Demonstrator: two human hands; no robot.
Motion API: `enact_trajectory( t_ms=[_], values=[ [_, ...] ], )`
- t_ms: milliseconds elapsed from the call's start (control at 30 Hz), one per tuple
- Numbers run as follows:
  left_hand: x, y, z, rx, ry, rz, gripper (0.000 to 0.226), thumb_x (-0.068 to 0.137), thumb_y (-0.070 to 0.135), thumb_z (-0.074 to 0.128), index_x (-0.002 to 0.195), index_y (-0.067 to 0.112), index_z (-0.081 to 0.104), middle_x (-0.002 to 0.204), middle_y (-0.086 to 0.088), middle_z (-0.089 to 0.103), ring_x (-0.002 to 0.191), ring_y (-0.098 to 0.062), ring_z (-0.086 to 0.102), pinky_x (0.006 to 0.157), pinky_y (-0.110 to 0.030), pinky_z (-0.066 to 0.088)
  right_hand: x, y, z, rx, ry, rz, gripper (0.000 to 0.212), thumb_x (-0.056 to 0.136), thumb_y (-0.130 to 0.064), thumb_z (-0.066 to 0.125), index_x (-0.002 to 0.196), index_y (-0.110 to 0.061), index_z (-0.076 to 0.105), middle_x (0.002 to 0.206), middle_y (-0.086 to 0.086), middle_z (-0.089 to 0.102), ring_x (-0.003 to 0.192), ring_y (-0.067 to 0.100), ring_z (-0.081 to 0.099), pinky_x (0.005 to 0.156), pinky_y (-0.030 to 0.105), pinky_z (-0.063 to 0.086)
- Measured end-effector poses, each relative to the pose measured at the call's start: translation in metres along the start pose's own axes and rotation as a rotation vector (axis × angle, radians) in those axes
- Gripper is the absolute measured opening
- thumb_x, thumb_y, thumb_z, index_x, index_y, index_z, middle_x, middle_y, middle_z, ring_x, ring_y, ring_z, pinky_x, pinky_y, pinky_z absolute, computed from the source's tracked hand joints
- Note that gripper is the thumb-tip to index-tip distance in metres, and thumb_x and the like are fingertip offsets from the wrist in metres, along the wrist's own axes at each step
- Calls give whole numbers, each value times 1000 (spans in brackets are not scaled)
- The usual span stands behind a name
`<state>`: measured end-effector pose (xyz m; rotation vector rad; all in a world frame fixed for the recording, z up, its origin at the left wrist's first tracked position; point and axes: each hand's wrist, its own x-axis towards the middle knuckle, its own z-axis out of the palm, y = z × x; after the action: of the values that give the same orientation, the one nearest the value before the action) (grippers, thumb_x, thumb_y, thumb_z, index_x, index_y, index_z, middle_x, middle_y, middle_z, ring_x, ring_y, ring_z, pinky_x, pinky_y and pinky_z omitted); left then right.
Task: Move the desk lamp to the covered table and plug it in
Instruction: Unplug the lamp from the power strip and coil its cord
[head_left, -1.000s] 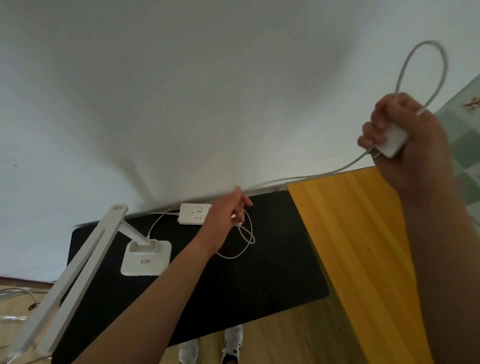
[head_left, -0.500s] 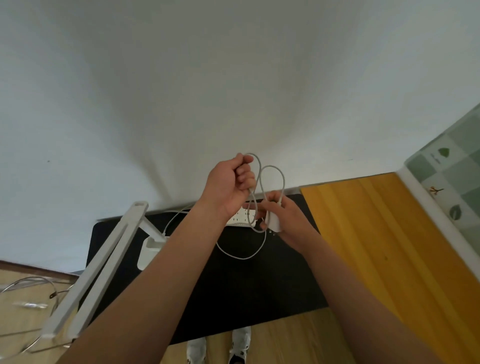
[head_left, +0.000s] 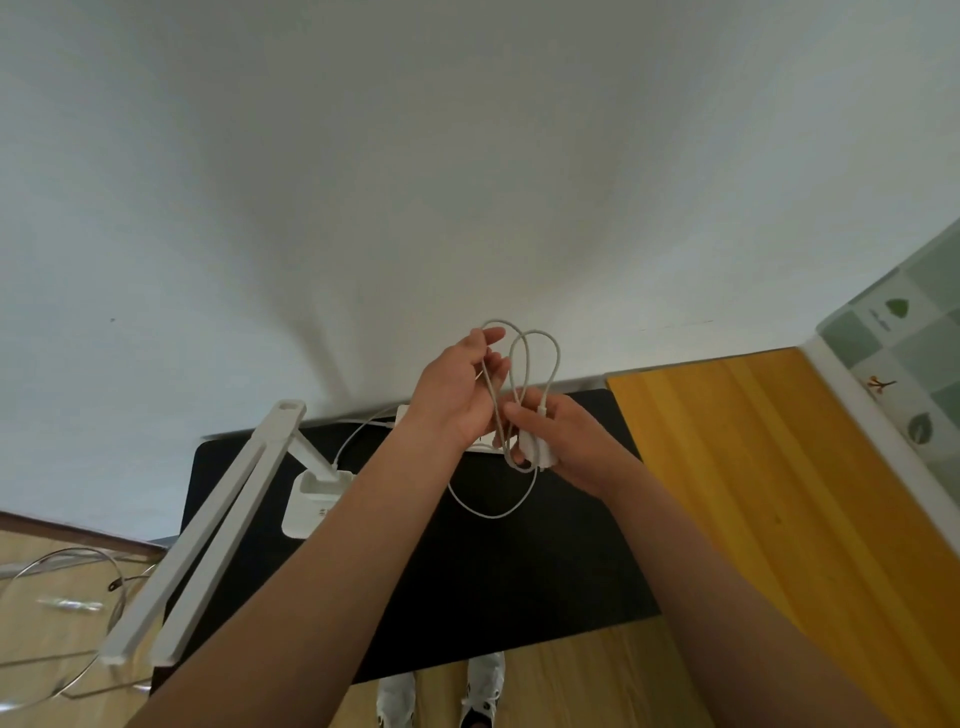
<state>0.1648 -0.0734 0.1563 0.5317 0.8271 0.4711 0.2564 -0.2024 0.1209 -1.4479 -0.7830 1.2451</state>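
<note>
A white desk lamp (head_left: 311, 493) stands on a black table (head_left: 467, 571), its long white arm (head_left: 208, 540) reaching toward the lower left. Its white cable (head_left: 535, 358) is gathered in loops above the table's far edge. My left hand (head_left: 457, 395) holds the loops. My right hand (head_left: 561, 441) grips the white plug adapter (head_left: 535, 452) at the cable's end. One loop hangs down over the black top. A white power strip (head_left: 402, 415) lies at the far edge, mostly hidden behind my hands. The covered table (head_left: 893, 353), with a green leaf-pattern cloth, shows at the far right.
A yellow wooden table (head_left: 779, 493) sits between the black table and the covered one. A white wall rises behind them. A wire-frame object (head_left: 67, 623) is on the floor at the lower left. White shoes (head_left: 483, 686) show below the black table's near edge.
A second ago my right hand held the adapter high at the right and the cable was stretched out. It has come in to my left hand, and the cable is now looped between both.
</note>
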Motion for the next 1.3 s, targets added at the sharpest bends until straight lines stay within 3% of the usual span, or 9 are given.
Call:
enact_trajectory(
  t_ms=[100, 300, 400, 500, 600, 733, 1000, 1133, 1300],
  values=[
    [1, 1, 1, 223, -12, 62, 34, 108, 34, 54, 92, 19, 80, 99, -2, 56, 91, -17, 52, 77, -31, 55, -1, -5, -3, -157, -29, -11, 24, 101, -39, 59, 105, -18, 71, 92, 5, 74, 82, 23, 69, 77, 35, 56],
    [6, -25, -14, 731, -201, 259, 56, 108, 63, 18, 130, 23, 50, 129, 6, 71, 130, -18, 56, 111, -40, 37, -3, -37, -28, 106, 44, -177, 17, 102, -28, 59, 94, -14, 66, 78, 6, 60, 80, 24, 61, 74, 34, 52],
    [3, -47, -36, 1080, -461, 135, 74, 106, 65, 7, 121, 26, 69, 96, 5, 80, 121, -7, 64, 110, -34, 33, -5, -59, -48, 263, 98, -306, 14, 103, -19, 57, 95, -11, 65, 72, 4, 54, 78, 21, 61, 76, 30, 53],
    [11, -50, -62, 1207, -329, 192, 70, 112, 50, 18, 96, 16, 78, 60, 5, 65, 83, -15, 70, 98, -33, 44, -13, -77, -76, 315, 210, -409, 15, 104, -20, 56, 95, -12, 66, 67, 1, 51, 79, 22, 62, 90, 36, 52],
    [22, -42, -85, 846, -101, 131, 41, 110, 24, 41, 95, 4, 74, 54, 4, 46, 63, -19, 51, 87, -36, 47, -23, -82, -104, 333, 225, -457, 14, 104, -19, 55, 99, -11, 65, 65, -1, 51, 81, 21, 65, 111, 48, 44],
    [26, -19, -81, 222, -21, 85, 22, 101, 20, 55, 98, 6, 71, 61, 2, 36, 57, -13, 38, 67, -30, 43, -26, -67, -112, 274, 185, -360, 7, 100, -15, 60, 104, -10, 63, 73, 3, 49, 67, 17, 52, 82, 41, 55],
    [15, 23, -19, 204, -150, 116, 23, 98, 11, 54, 83, 3, 69, 64, 2, 29, 54, -9, 24, 41, -20, 24, 0, -3, -65, 29, 96, -105, 14, 100, -20, 60, 107, -8, 66, 140, 1, 64, 88, 19, 69, 69, 30, 58],
    [10, 27, -7, 254, -203, 56, 24, 98, 9, 51, 83, 2, 69, 61, 3, 32, 51, -8, 25, 38, -18, 21, 13, 18, -47, 99, 60, -68, 6, 99, -13, 58, 102, -9, 57, 136, 6, 67, 108, 30, 68, 76, 36, 57],
    [17, 23, -4, 73, -133, -34, 23, 103, 7, 49, 92, -2, 67, 61, 2, 35, 50, -7, 27, 39, -17, 22, 18, 23, -28, 237, 26, -63, 27, 97, -5, 58, 123, -6, 56, 118, 24, 70, 86, 19, 68, 65, 30, 57]
  ],
)
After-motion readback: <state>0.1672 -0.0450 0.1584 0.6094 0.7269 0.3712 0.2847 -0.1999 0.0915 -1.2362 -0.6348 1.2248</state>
